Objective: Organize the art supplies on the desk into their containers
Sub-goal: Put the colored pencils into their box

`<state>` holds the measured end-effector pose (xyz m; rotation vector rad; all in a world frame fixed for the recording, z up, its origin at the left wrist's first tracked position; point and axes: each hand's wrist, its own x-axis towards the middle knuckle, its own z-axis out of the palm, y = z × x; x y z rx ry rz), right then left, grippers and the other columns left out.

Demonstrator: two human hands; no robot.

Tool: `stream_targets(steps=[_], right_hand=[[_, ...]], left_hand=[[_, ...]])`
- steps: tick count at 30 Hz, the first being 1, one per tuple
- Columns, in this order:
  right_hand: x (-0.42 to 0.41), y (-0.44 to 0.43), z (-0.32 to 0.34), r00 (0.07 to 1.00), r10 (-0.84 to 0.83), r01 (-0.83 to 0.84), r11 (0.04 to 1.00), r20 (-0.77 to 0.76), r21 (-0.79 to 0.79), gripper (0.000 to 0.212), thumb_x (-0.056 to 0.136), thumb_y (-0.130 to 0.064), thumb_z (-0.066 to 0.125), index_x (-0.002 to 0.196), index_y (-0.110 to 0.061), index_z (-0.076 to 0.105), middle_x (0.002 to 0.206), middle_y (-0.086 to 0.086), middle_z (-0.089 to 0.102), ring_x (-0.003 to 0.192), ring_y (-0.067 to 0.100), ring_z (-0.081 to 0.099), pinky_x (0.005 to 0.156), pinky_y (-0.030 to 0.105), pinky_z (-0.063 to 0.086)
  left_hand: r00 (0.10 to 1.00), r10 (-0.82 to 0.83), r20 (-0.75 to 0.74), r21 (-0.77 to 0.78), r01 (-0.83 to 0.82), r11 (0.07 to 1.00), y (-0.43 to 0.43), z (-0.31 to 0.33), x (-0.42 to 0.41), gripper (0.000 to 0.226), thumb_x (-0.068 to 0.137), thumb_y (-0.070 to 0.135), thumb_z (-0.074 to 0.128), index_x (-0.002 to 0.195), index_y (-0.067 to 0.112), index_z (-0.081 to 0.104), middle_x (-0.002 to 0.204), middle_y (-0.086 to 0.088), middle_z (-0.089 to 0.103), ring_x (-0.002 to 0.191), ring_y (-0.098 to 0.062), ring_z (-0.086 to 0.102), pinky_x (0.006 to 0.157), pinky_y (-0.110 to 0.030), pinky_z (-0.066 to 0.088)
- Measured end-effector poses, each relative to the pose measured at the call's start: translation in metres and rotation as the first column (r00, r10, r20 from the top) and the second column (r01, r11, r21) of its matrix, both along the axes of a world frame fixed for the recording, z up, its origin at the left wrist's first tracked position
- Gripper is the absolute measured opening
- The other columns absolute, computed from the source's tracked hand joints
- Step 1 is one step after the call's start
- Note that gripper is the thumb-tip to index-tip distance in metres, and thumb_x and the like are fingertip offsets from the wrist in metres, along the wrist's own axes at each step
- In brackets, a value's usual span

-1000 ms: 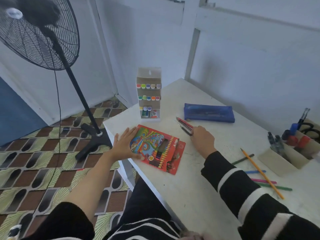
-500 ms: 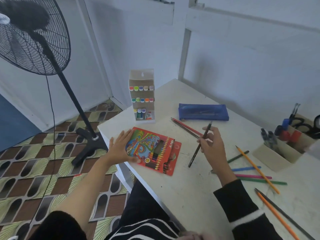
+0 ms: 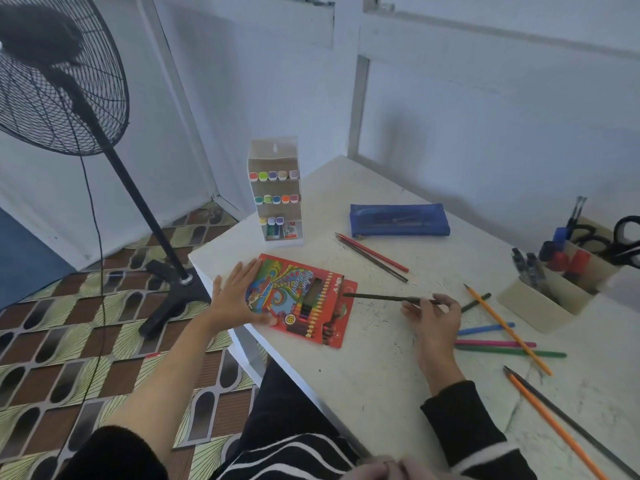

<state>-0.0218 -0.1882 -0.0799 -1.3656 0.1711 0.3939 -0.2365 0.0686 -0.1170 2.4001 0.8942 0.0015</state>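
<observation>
Left hand flat, fingers spread, pressing on the red pencil box at the worktop's near-left edge. Right hand pinches a dark pencil by one end, held roughly level (tip at the box's right edge; contact unclear). Loose pencils lie scattered right of that hand.

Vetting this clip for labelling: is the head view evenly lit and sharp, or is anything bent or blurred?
Head view: soft bluish daylight, no glare on the white desk; the wide-angle lens skews the black pedestal fan; the red cardboard coloured-pencil box under the left hand is sharp; the dark pencil pinched by the right hand looks slightly soft.
</observation>
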Motion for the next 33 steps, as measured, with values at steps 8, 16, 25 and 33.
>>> stream_targets(steps=[8, 16, 25, 33], right_hand=[[0.001, -0.004, -0.007, 0.998, 0.050, -0.052, 0.997, 0.037, 0.055, 0.015, 0.101, -0.005, 0.034, 0.101, -0.008, 0.049, 0.087, 0.017, 0.065, 0.068, 0.014, 0.070, 0.064, 0.020, 0.057], [-0.008, -0.001, -0.012, 0.857, 0.458, -0.326, 0.838, 0.237, -0.438, 0.015, 0.091, -0.006, 0.056, 0.092, -0.017, 0.067, 0.090, -0.005, 0.062, 0.080, 0.006, 0.059, 0.065, 0.012, 0.049], [-0.029, 0.047, -0.015, 0.578, 0.742, -0.415, 0.626, 0.341, -0.661, 0.031, 0.078, 0.004, 0.067, 0.099, -0.019, 0.065, 0.080, -0.004, 0.066, 0.072, 0.003, 0.058, 0.066, 0.013, 0.044], [-0.022, 0.060, -0.025, 0.484, 0.794, -0.423, 0.580, 0.367, -0.696, 0.026, 0.087, -0.001, 0.059, 0.105, -0.019, 0.064, 0.083, -0.017, 0.063, 0.081, 0.006, 0.065, 0.074, 0.034, 0.057]], left_hand=[[1.000, 0.005, 0.004, -0.012, -0.005, 1.000, -0.002, 0.002, 0.000, 0.123, 0.052, 0.069, 0.062, 0.150, 0.031, -0.003, 0.159, 0.008, -0.002, 0.146, -0.014, -0.011, 0.112, -0.049, -0.017], [1.000, -0.017, -0.001, -0.018, 0.017, 1.000, -0.001, 0.004, -0.001, 0.135, 0.039, 0.085, 0.050, 0.149, 0.032, -0.006, 0.159, 0.008, -0.004, 0.145, -0.014, -0.012, 0.111, -0.049, -0.018], [1.000, -0.007, -0.011, -0.020, 0.007, 1.000, -0.004, 0.008, 0.000, 0.126, 0.051, 0.073, 0.060, 0.149, 0.032, -0.006, 0.159, 0.007, -0.004, 0.146, -0.014, -0.012, 0.112, -0.049, -0.017], [1.000, -0.020, -0.001, -0.011, 0.020, 1.000, 0.000, 0.004, -0.001, 0.147, 0.026, 0.103, 0.033, 0.149, 0.034, -0.007, 0.159, 0.009, -0.005, 0.146, -0.014, -0.012, 0.111, -0.049, -0.018]])
